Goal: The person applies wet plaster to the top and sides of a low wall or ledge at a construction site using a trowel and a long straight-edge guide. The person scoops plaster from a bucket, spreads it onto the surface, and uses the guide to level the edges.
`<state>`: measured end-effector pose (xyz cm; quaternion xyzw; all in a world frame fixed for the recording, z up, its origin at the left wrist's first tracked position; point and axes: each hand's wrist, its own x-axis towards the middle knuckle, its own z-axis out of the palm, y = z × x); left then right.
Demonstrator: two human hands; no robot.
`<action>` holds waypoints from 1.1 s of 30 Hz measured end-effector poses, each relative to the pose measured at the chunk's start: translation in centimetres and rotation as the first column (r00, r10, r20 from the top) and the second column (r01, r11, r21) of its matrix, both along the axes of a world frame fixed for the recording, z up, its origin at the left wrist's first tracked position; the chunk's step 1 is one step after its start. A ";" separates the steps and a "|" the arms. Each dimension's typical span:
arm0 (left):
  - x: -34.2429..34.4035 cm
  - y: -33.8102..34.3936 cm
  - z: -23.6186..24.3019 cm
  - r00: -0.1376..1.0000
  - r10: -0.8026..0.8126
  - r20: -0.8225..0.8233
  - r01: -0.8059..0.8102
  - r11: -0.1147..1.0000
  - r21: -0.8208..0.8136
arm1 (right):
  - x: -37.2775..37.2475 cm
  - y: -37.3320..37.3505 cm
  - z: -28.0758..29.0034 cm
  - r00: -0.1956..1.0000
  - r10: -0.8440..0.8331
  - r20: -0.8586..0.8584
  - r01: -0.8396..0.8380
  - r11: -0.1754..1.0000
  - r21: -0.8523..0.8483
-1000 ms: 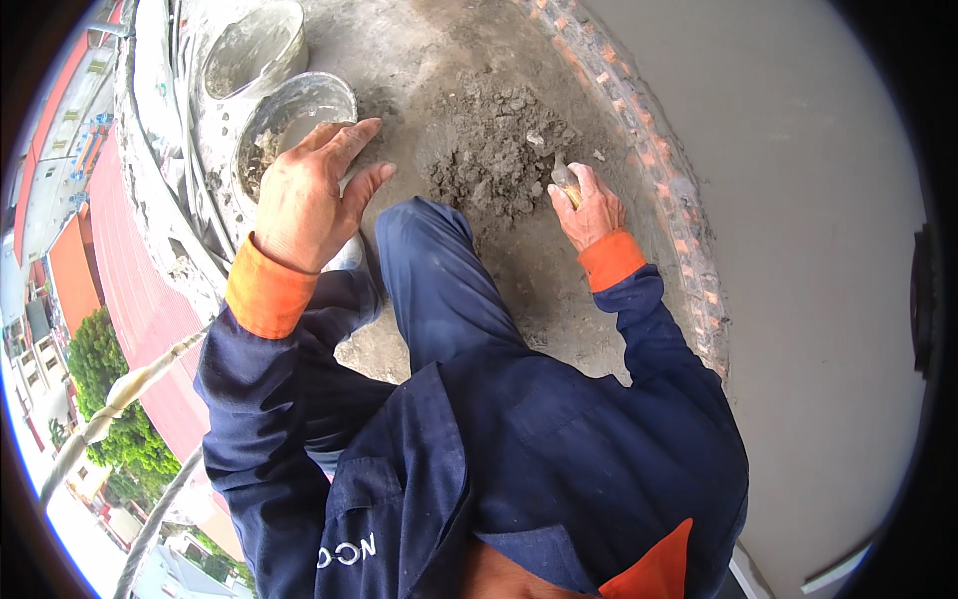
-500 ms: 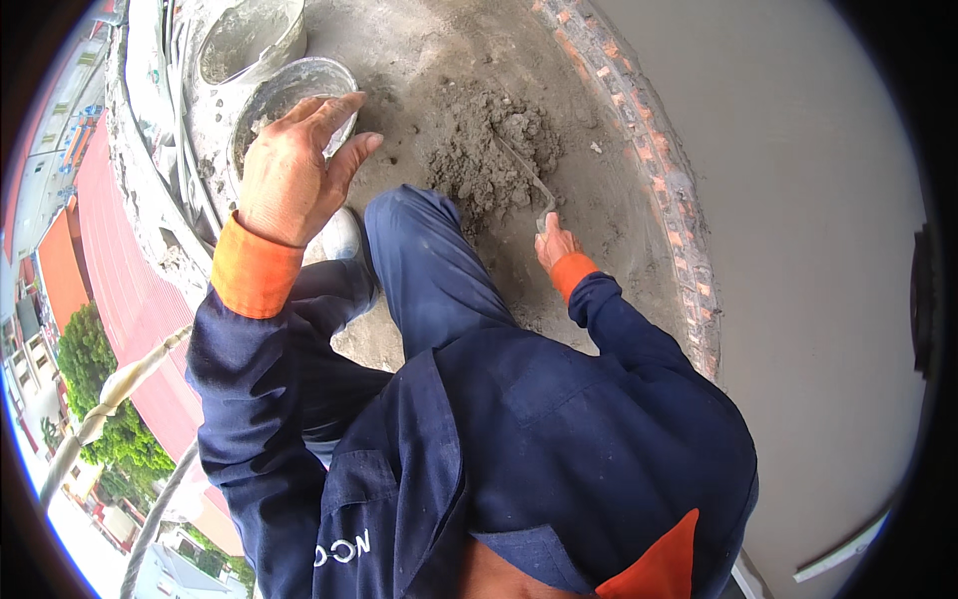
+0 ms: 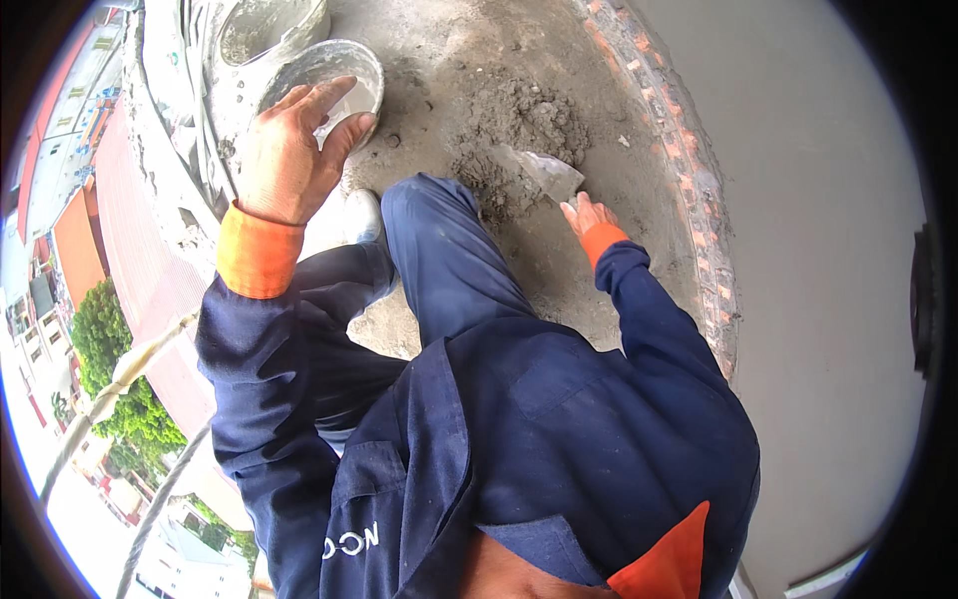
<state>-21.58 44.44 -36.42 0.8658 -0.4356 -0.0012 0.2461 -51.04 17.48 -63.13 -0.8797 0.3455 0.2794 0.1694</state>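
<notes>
My right hand (image 3: 590, 215) is closed around the handle of a trowel (image 3: 552, 174). The trowel's pale flat blade shows its broad face and lies against the near side of a heap of wet grey mortar (image 3: 529, 118). My left hand (image 3: 294, 155) hangs in the air, holding nothing, with thumb and fingers apart. Behind it stands a round bucket (image 3: 371, 72) with a mortar-crusted rim; the hand hides part of it, and something pale shows inside. The trowel's handle is mostly hidden by my fingers.
A second mortar-stained bucket (image 3: 317, 28) stands beyond the first. A curved brick edging (image 3: 689, 165) borders the floor along a smooth grey wall (image 3: 808, 230) on the right. Pipes (image 3: 195, 100) and ropes (image 3: 130, 369) run along the left, with roofs and trees far below.
The trowel has turned from edge-on to show its broad face, shifting toward the heap's near side. My left hand stays raised and open. The whole view has shifted slightly.
</notes>
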 end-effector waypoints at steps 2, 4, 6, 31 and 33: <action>0.8 0.5 0.1 1.000 0.019 -0.009 -0.020 0.999 -0.043 | -2.3 0.4 2.1 0.998 -0.062 -0.012 0.062 0.998 0.003; 1.0 0.8 0.3 0.996 0.060 -0.067 -0.063 0.997 -0.048 | -1.8 2.5 3.7 0.996 -0.076 0.040 0.074 0.995 0.063; 1.2 1.4 0.2 0.997 0.068 -0.026 -0.069 0.996 -0.049 | 0.6 4.8 3.3 0.994 -0.066 0.089 0.054 0.989 0.138; 0.7 2.3 1.5 0.996 0.084 -0.043 -0.086 0.995 -0.041 | 18.4 12.0 -3.3 0.928 -0.258 0.270 0.160 0.928 0.336; 0.8 1.9 1.4 0.999 0.035 -0.002 -0.035 0.997 -0.074 | 18.5 12.6 -6.2 0.941 -0.269 0.207 0.197 0.929 0.314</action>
